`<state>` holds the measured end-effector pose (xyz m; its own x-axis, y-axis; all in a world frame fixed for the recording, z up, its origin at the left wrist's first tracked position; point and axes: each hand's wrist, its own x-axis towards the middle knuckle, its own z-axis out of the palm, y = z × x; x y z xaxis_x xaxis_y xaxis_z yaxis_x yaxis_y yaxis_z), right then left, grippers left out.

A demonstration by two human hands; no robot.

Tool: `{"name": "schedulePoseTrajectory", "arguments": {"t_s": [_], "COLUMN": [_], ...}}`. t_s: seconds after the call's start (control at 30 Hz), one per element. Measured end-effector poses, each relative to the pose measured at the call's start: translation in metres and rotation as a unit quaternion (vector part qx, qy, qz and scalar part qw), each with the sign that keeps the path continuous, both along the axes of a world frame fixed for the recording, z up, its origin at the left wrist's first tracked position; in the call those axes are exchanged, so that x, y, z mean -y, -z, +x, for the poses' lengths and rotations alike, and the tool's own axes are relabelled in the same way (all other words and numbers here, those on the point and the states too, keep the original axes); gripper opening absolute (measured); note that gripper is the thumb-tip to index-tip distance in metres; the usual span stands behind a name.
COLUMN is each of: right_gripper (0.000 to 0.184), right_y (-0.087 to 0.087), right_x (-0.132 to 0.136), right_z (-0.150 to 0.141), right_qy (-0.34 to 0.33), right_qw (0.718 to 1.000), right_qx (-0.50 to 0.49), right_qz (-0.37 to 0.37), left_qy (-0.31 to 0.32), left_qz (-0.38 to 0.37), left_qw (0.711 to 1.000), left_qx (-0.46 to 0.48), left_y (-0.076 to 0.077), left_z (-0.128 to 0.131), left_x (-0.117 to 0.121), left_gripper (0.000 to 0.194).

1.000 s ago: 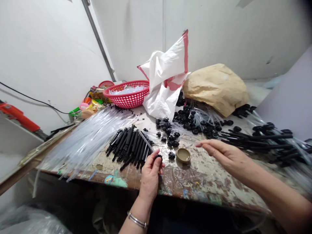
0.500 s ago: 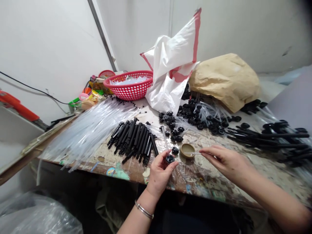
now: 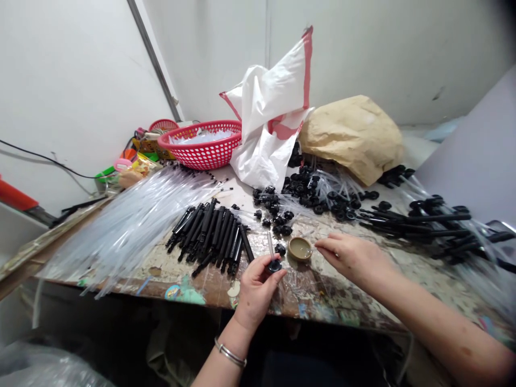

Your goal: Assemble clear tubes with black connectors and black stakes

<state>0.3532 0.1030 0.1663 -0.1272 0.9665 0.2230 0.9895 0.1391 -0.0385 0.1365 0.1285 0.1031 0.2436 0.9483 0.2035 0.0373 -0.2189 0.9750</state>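
Observation:
My left hand (image 3: 255, 287) is closed around a small black pump head (image 3: 274, 265), its round face turned up between thumb and fingers. A translucent tube (image 3: 270, 244) rises just beyond it; whether it is joined to the head is unclear. My right hand (image 3: 342, 255) has its thumb and fingers pinched together just right of a small brownish bowl (image 3: 300, 249) of liquid. What sits in that pinch cannot be made out. Another black pump head (image 3: 280, 249) lies between my left hand and the bowl.
Black rods (image 3: 213, 234) lie in a pile beside long clear tubes (image 3: 121, 226) on the left. Several black pump heads (image 3: 306, 185) are heaped behind. A red basket (image 3: 200, 152), a white sack (image 3: 262, 140) and a brown paper bag (image 3: 350, 137) stand at the back.
My right hand has drawn up slightly from the bowl, and the thin clear stick it held in the bowl no longer shows. The whole view has shifted a little. My left hand keeps its hold.

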Motion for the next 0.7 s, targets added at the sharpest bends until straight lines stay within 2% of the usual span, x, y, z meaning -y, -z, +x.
{"name": "schedulePoseTrajectory", "arguments": {"t_s": [0.13, 0.23, 0.43, 0.53, 0.7], "right_gripper": [0.029, 0.027, 0.022, 0.020, 0.021], "right_y": [0.001, -0.001, -0.011, -0.008, 0.004], "right_x": [0.002, 0.009, 0.031, 0.036, 0.037], "right_z": [0.005, 0.007, -0.010, -0.022, -0.033], "right_qy": [0.009, 0.011, 0.017, 0.001, -0.024], "right_qw": [0.999, 0.989, 0.940, 0.927, 0.926], "right_qx": [-0.044, -0.150, -0.339, -0.373, -0.377], "right_qz": [0.011, 0.019, -0.027, -0.020, -0.028], "left_qy": [-0.003, 0.014, 0.051, 0.036, 0.039], "left_qz": [0.007, -0.055, -0.172, -0.233, -0.294], "left_qw": [1.000, 0.998, 0.968, 0.943, 0.912], "left_qx": [-0.006, 0.023, 0.175, 0.233, 0.284], "left_y": [0.001, 0.000, 0.002, 0.004, -0.001], "left_z": [-0.001, -0.001, 0.004, 0.005, 0.001], "left_x": [-0.001, 0.001, 0.007, 0.007, 0.003], "left_gripper": [0.027, 0.030, 0.032, 0.029, 0.035]}}
